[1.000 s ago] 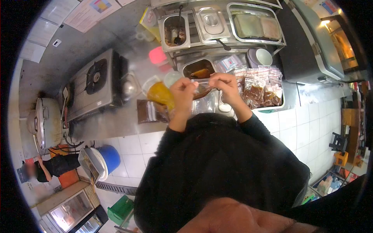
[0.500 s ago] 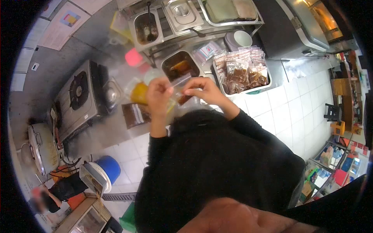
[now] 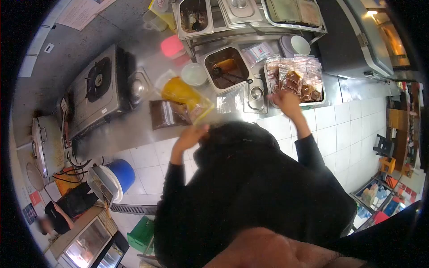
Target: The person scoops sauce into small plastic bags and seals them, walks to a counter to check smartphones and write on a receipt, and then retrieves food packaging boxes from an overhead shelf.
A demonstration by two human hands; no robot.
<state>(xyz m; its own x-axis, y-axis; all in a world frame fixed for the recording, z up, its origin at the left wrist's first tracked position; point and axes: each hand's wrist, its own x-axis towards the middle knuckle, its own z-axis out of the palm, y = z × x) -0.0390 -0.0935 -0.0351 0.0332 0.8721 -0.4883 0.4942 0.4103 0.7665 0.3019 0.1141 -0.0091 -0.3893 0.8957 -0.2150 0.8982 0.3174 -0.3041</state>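
Sauce packets (image 3: pixel 301 71), piled in a white-rimmed tray (image 3: pixel 313 104) toward the right of the steel counter (image 3: pixel 120 129). Right hand (image 3: pixel 287 102) at tray's near-left corner, blocking part of rim, fingers curled in; cannot tell if it grips a packet. Small lidded steel container (image 3: pixel 255 94) sits between tray and sauce pan (image 3: pixel 233 87); black ladle (image 3: pixel 217 70) in the pan. Stacked bowls (image 3: pixel 298 46) behind tray. Clear bags (image 3: pixel 231 102) flat in front of pan; yellow bag (image 3: pixel 185 94) left of these, against big brown bag (image 3: pixel 166 114). Left hand (image 3: pixel 190 137) blurred, loosely half-curled off the counter's front edge; grip unclear. Printed bag (image 3: pixel 258 52) behind pan and wall sheet (image 3: pixel 85 13): writing too small to read. Packets: clear plastic, dark reddish-brown filling, pale strips up top.
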